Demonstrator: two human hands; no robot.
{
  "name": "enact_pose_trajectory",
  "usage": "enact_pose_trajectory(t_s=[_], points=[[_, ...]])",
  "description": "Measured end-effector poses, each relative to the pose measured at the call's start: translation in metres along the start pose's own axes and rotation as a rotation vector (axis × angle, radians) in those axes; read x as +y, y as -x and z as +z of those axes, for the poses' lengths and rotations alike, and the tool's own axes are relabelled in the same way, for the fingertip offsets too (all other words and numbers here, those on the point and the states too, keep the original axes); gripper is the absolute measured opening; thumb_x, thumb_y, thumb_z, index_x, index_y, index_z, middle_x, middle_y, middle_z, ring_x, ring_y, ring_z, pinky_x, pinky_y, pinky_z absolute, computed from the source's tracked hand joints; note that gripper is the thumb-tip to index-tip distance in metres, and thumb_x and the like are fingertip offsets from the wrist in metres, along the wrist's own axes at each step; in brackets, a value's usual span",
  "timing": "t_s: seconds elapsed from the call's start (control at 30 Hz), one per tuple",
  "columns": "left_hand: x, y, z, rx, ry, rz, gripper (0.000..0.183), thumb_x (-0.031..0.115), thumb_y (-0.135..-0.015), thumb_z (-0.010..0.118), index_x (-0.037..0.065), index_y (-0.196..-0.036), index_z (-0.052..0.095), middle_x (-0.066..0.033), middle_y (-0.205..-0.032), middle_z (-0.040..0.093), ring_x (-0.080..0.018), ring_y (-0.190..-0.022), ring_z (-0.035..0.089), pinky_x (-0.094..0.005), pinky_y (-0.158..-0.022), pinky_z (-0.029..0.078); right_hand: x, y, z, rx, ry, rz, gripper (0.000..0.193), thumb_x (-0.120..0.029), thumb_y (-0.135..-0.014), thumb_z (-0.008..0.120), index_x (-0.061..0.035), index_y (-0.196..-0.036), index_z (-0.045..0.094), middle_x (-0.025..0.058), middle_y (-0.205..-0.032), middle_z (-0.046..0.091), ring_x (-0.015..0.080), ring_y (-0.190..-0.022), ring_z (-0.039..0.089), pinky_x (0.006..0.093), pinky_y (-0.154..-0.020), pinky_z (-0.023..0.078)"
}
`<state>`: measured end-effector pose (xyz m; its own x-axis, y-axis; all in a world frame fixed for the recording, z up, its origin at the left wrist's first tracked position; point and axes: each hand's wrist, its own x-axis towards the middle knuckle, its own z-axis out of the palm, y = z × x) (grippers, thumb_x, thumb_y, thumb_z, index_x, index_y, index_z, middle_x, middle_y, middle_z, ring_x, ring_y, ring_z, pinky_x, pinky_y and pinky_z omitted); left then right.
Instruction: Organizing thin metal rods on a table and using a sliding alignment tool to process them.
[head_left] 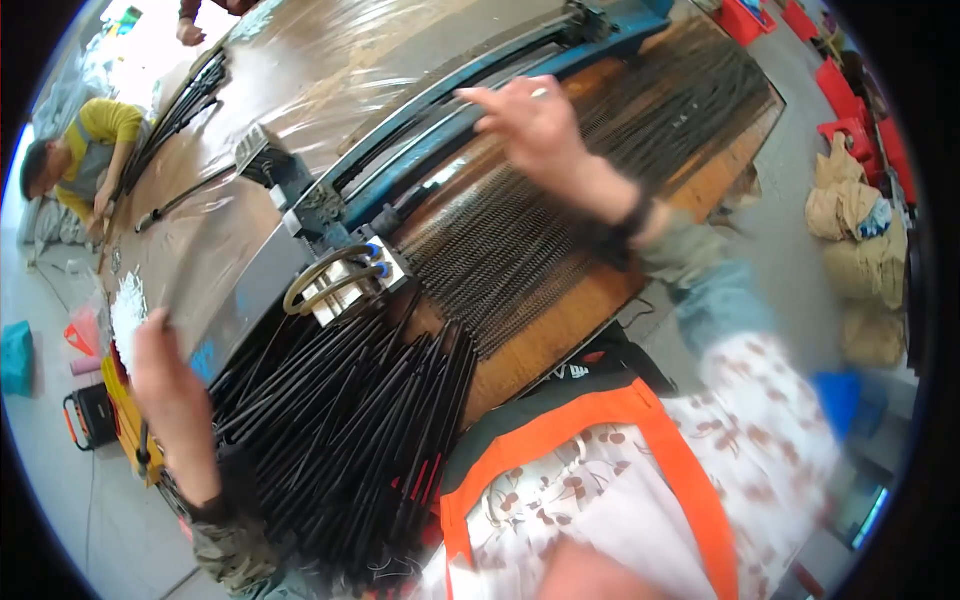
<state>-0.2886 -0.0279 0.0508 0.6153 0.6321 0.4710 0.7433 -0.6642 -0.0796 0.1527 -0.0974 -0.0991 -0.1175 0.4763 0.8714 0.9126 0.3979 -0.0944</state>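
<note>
My right hand [540, 135] is raised over the blue rail of a bench machine [440, 150], its index finger stretched out and a ring on one finger. Nothing shows in its grasp. At the left, my left hand [172, 400] is smeared by motion beside a heap of long black rods [340, 410]. A faint dark streak runs up from it, and a dark rod-like end shows below; whether the fingers hold it is unclear. Between my hands sits the machine's metal block [350, 285] with two looped hoses. Long thin ridged strands [500, 240] lie beside the rail.
A co-worker in a yellow top [100, 130] bends over the far left table side, near a bundle of black rods [180, 110]. Another person's hand [190, 33] shows at the top. Clear plastic film [330, 60] covers the table. Red bins [845, 110] and brown sacks [850, 220] stand right.
</note>
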Motion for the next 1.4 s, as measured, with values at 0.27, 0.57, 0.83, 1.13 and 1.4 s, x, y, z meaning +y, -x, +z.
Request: enact_pose_trajectory(t_s=[0.27,0.57,0.83,1.13,1.4], points=[[-0.041,0.003,-0.042,0.177,-0.066,-0.098,0.024,0.009,-0.101,0.058,0.001,-0.122,0.064,-0.0161,-0.093,0.068,-0.0194,-0.073,0.06,-0.03,-0.069,0.049,-0.052,-0.08,0.073,-0.486,-0.754,0.404,0.017,-0.014,-0.096,0.066,-0.0026,-0.107,0.07,0.0051,-0.083,0.071,0.009,-0.07,0.063,0.025,-0.067,0.052],[-0.064,0.092,-0.059,-0.023,-0.013,-0.393,0.024,0.007,-0.099,0.059,-0.003,-0.121,0.064,-0.0149,-0.088,0.064,-0.0211,-0.071,0.058,-0.0294,-0.067,0.047,-0.1,-0.132,0.141,-0.528,-0.935,0.143,0.016,-0.021,-0.087,0.076,-0.007,-0.094,0.076,0.0057,-0.086,0.074,0.0186,-0.08,0.066,0.0313,-0.074,0.052],[-0.066,0.081,-0.041,0.04,0.051,-0.356,0.024,0.007,-0.098,0.061,-0.001,-0.121,0.065,-0.0147,-0.084,0.063,-0.0195,-0.067,0.055,-0.03,-0.063,0.046,-0.126,-0.15,0.159,-0.958,-0.517,-0.279,0.01,-0.015,-0.092,0.064,-0.0066,-0.097,0.068,0.0096,-0.084,0.071,0.0281,-0.085,0.068,0.0379,-0.079,0.05],[-0.083,0.067,-0.002,-0.081,0.108,-0.283,0.019,0.012,-0.094,0.064,0.006,-0.112,0.068,-0.0158,-0.086,0.066,-0.0351,-0.074,0.062,-0.0391,-0.065,0.05,0.061,-0.065,0.031,-0.543,0.135,-0.156,0.014,-0.007,-0.086,0.068,-0.0108,-0.1,0.068,0.0017,-0.095,0.071,0.0255,-0.107,0.061,0.043,-0.103,0.033],[-0.008,-0.027,0.125,-0.096,0.278,0.005,0.02,0.022,-0.096,0.061,0.004,-0.087,0.059,-0.0163,-0.081,0.063,-0.0373,-0.079,0.065,-0.0453,-0.068,0.053,0.145,-0.037,-0.033,-0.445,0.302,-0.107,0.01,-0.011,-0.092,0.059,-0.0046,-0.094,0.067,0.012,-0.088,0.067,0.031,-0.092,0.061,0.0432,-0.089,0.044]])
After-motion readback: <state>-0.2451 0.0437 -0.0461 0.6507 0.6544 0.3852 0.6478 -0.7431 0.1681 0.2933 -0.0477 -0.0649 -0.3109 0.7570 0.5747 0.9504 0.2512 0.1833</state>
